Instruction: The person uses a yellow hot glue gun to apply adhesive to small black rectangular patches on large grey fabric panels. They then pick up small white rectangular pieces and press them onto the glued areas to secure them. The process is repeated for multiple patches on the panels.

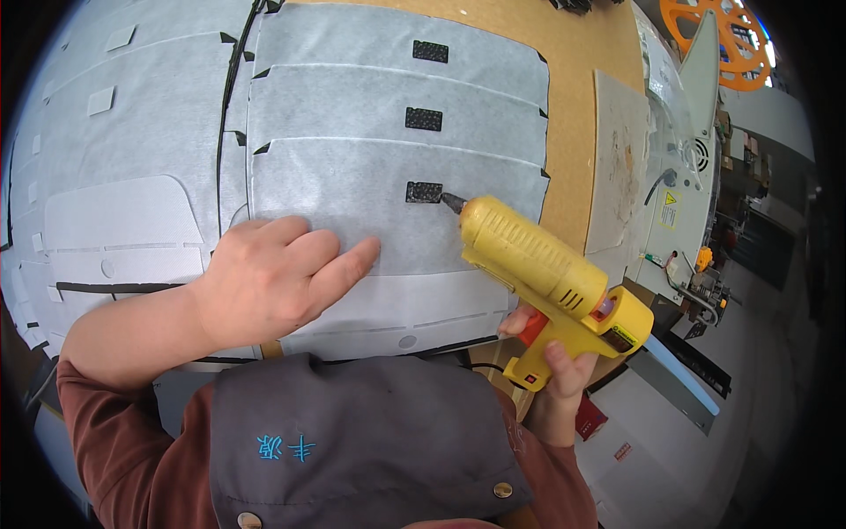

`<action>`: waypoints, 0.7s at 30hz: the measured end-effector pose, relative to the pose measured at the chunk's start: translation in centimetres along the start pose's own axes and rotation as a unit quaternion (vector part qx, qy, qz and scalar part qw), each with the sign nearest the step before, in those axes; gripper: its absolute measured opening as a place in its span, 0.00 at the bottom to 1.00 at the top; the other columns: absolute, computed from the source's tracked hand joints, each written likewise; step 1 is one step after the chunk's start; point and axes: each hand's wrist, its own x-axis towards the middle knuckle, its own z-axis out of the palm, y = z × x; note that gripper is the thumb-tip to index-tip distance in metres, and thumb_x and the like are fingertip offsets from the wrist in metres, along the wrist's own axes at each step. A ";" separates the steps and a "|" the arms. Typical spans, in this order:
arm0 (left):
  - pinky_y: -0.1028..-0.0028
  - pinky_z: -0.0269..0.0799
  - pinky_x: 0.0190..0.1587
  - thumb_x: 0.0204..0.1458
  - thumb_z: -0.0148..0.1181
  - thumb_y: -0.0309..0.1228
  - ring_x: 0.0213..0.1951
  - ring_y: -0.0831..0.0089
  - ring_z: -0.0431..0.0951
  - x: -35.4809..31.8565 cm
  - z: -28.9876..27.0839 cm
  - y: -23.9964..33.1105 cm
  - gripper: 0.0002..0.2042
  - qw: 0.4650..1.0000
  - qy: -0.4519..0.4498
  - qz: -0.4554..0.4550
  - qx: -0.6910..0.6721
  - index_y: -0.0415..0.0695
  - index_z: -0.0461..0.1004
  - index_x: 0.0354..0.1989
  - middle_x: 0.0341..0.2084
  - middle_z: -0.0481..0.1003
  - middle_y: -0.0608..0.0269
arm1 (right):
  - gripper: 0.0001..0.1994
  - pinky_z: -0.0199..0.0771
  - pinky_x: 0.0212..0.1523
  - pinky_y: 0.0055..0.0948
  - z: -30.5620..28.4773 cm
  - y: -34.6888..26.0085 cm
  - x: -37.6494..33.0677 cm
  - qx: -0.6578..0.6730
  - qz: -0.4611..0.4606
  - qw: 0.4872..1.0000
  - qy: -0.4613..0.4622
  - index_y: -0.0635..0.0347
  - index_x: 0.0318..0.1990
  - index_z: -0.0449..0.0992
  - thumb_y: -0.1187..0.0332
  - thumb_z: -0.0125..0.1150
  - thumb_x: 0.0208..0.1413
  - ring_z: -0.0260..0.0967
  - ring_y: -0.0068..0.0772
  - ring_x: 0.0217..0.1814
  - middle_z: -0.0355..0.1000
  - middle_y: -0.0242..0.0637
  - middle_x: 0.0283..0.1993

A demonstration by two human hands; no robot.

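Right now, from the head view, my left hand [264, 278] lies flat on the pale grey felt-like fabric sheet [370, 198], fingers [348, 260] loosely spread and holding nothing, just pressing the sheet down on the tan wooden worktable [577, 106]; my right hand [551, 370] is wrapped around the grip of the yellow plastic hot-glue gun [538, 264], index finger curled at its orange trigger [531, 328]; the gun's dark metal nozzle [452, 203] sits touching, or all but touching, the right edge of the small black rectangular patch [424, 191], which lies just beyond my left fingertips; two more black patches [423, 118] sit further out on the overlapped sheets beyond it; a beige boxy machine [683, 203] stands well off past my right knuckles. I judge the risks as these: my left index fingertip is near the hot tip, so a slip could burn it; too long a squeeze could flood glue past the patch; easing the pressing palm might let the sheet creep and skew the patch.
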 end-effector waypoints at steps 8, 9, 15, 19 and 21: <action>0.76 0.56 0.16 0.41 0.70 0.29 0.17 0.78 0.60 0.0 0.0 -0.1 0.17 1.000 0.003 0.001 0.001 0.47 0.79 0.43 0.16 0.58 0.72 | 0.34 0.78 0.42 0.40 0.6 -0.4 0.9 -0.015 0.009 1.000 0.012 0.75 0.60 0.59 0.60 0.61 0.50 0.74 0.42 0.40 0.71 0.52 0.43; 0.76 0.56 0.16 0.41 0.70 0.29 0.17 0.78 0.60 0.0 0.1 -0.1 0.17 1.000 0.003 0.001 0.001 0.47 0.79 0.43 0.16 0.58 0.73 | 0.34 0.78 0.43 0.40 0.5 -0.4 0.8 -0.016 0.010 1.000 0.011 0.75 0.60 0.59 0.60 0.61 0.50 0.74 0.42 0.40 0.71 0.52 0.43; 0.76 0.56 0.16 0.40 0.70 0.29 0.17 0.78 0.61 0.0 0.0 0.0 0.18 1.000 0.001 0.000 0.003 0.47 0.79 0.43 0.16 0.58 0.73 | 0.33 0.78 0.43 0.40 0.5 -0.3 0.9 -0.014 0.009 1.000 0.008 0.75 0.59 0.60 0.60 0.61 0.50 0.74 0.42 0.40 0.71 0.53 0.43; 0.76 0.57 0.16 0.40 0.69 0.29 0.17 0.78 0.61 -0.1 0.1 -0.1 0.18 1.000 0.002 0.000 0.002 0.47 0.79 0.43 0.16 0.58 0.73 | 0.33 0.77 0.43 0.40 0.6 -0.3 0.7 -0.007 0.008 1.000 0.009 0.75 0.59 0.60 0.60 0.61 0.50 0.74 0.42 0.40 0.71 0.53 0.43; 0.76 0.57 0.16 0.40 0.69 0.29 0.17 0.78 0.61 -0.1 0.1 -0.1 0.18 1.000 0.004 -0.002 -0.002 0.47 0.79 0.43 0.16 0.59 0.73 | 0.33 0.77 0.43 0.40 0.5 -0.4 0.5 -0.001 0.010 1.000 0.009 0.75 0.59 0.60 0.60 0.62 0.50 0.74 0.42 0.41 0.71 0.52 0.42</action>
